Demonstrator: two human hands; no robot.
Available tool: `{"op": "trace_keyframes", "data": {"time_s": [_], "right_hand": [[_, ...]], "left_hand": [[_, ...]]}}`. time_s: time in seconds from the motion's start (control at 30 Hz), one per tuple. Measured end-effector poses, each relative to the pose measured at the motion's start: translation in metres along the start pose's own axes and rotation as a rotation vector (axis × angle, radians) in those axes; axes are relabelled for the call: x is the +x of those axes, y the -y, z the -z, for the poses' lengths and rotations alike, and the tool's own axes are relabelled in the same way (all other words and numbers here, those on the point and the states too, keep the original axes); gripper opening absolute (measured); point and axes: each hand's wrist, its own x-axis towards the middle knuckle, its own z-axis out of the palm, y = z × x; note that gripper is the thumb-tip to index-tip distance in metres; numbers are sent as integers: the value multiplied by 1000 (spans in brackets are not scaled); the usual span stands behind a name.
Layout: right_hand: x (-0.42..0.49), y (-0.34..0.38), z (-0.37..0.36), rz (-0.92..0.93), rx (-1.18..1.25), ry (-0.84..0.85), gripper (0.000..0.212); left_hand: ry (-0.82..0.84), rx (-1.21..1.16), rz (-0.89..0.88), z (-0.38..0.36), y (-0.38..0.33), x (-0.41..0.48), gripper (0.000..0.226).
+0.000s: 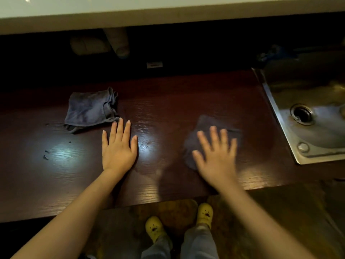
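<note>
My right hand lies flat with spread fingers on a dark grey cloth, pressing it onto the dark wooden counter; the hand is motion-blurred. My left hand rests flat on the bare counter, fingers straight, its fingertips just short of a second, folded grey cloth lying at the back left. A damp streak shows on the wood between the hands.
A steel sink with a drain is set into the counter at the right. Small dark crumbs lie at the left. A pale ledge overhangs the back. Yellow shoes stand on the floor below.
</note>
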Motion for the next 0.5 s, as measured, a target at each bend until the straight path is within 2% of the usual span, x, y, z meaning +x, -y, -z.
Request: {"op": "trace_keyframes", "data": {"time_s": [0.13, 0.2, 0.27, 0.5], "right_hand": [[-37, 87, -17, 233, 50, 50, 62], [-49, 93, -21, 352, 40, 60, 60], [-48, 68, -21, 392, 47, 50, 60], [-11, -79, 6, -9, -24, 15, 63]], "left_hand": [[9, 12, -12, -1, 1, 1, 60], [8, 4, -20, -1, 3, 1, 57], [10, -5, -22, -1, 5, 1, 54], [16, -8, -17, -1, 5, 1, 54]]}}
